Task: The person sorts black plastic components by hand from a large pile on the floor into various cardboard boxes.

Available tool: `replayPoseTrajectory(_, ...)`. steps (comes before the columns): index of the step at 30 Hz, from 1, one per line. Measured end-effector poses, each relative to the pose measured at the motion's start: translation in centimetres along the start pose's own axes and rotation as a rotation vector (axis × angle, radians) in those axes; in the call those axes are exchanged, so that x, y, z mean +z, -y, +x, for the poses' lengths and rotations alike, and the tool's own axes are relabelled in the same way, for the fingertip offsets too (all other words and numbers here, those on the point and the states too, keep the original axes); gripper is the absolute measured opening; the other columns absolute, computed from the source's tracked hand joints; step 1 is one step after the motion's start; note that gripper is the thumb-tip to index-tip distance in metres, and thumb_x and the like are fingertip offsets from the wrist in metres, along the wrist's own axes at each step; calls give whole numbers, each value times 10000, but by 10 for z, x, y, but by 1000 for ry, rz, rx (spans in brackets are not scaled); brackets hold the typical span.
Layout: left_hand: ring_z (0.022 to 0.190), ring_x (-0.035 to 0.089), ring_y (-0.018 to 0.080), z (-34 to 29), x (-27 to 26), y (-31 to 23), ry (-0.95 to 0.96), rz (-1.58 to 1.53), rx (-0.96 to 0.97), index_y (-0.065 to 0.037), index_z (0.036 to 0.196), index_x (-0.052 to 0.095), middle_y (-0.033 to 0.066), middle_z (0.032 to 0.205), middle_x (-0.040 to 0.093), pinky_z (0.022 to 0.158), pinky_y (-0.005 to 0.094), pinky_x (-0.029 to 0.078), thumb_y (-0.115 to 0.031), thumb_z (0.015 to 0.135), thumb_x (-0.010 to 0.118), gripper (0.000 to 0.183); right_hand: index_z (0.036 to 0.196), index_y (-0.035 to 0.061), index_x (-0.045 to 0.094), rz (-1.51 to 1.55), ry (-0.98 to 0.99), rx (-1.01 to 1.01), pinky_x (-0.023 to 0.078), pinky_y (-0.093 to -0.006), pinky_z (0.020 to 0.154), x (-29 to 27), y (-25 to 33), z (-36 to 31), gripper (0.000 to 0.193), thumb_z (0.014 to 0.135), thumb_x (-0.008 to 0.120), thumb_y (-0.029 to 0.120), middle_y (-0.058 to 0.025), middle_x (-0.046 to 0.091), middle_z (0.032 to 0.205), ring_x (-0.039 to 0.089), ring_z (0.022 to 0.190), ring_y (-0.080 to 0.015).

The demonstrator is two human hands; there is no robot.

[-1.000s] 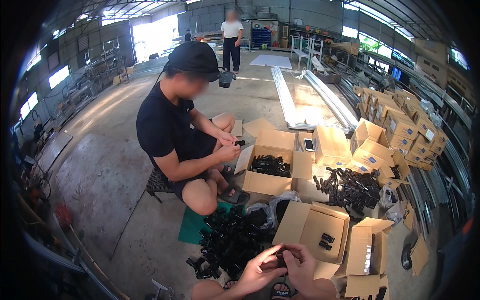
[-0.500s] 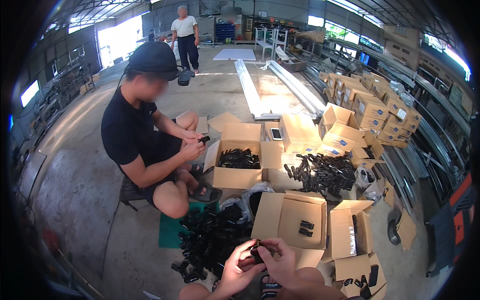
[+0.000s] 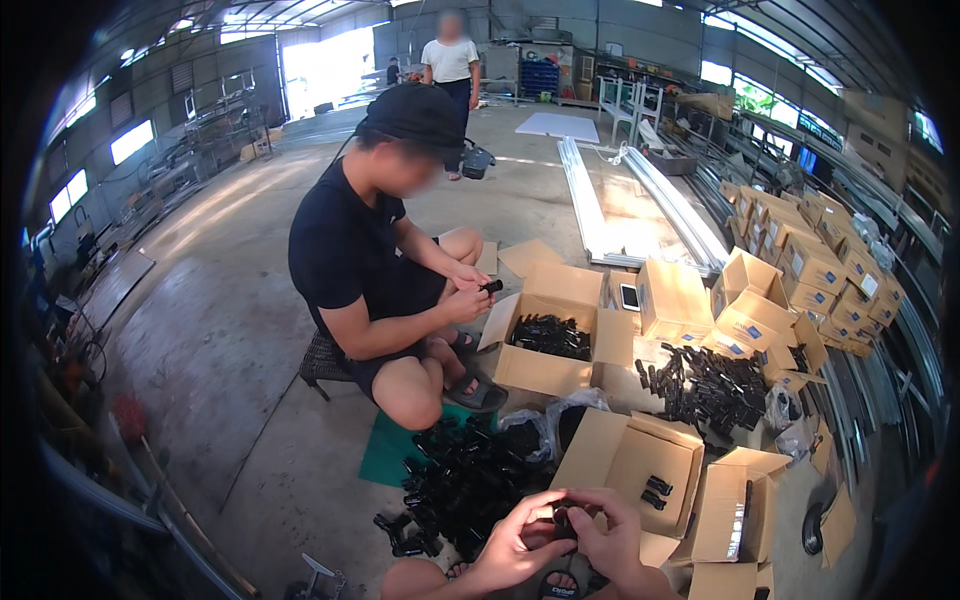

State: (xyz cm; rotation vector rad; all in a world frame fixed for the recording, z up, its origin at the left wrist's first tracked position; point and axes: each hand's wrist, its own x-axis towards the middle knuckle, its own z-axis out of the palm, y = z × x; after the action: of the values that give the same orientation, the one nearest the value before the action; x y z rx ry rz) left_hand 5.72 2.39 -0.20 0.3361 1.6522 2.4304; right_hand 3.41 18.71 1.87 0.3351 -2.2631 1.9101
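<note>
My left hand (image 3: 515, 545) and my right hand (image 3: 608, 533) meet at the bottom of the view, both gripping a small black plastic part (image 3: 562, 519) between the fingertips. Just left of my hands lies a heap of black plastic parts (image 3: 462, 485) on the floor. Right behind my hands stands an open cardboard box (image 3: 640, 470) with two black parts in it.
A person in black sits on a low stool (image 3: 322, 360) across from me, holding a small black piece (image 3: 490, 287) over an open box of black parts (image 3: 550, 338). More black parts (image 3: 710, 385), open cartons, stacked cartons (image 3: 815, 260) and metal rails (image 3: 640, 205) lie around. Another person (image 3: 450, 65) stands far back.
The view has shifted, so the seated person and the boxes sit further right and closer to centre. My hands stay together on the small black part.
</note>
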Motion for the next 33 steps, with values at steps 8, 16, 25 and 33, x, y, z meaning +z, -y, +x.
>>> replayPoseTrajectory(8,1129,601,163,1,-1,0,-10,90,-39,-68,1398,446,75,1318,557,983,349,524,35,829,756,657,1005,-20,683,109,-17,130,514,-295,849,-5,-11,-3,178,830,713,-24,-97,696,969,651,915,-153)
replayPoseTrajectory(16,1175,566,135,2,-6,1,52,38,-45,-85,1398,463,45,1413,490,979,310,513,58,851,718,620,967,-39,672,120,-48,75,514,-321,894,-6,-3,-4,161,812,718,-43,-139,702,1001,665,969,-194)
replayPoseTrajectory(25,1157,562,120,1,-3,6,63,70,-20,-101,1418,452,28,1471,458,995,299,495,39,864,713,629,1049,-74,628,195,-28,-22,565,-327,845,-6,-32,-12,159,892,642,-87,-194,670,1119,675,971,-224)
replayPoseTrajectory(33,1165,573,153,9,-3,15,147,115,75,-70,1405,463,85,1368,532,992,336,505,69,850,710,624,973,-17,701,25,-103,-176,537,-323,840,-21,-18,-9,202,794,780,35,-124,713,959,687,906,-199)
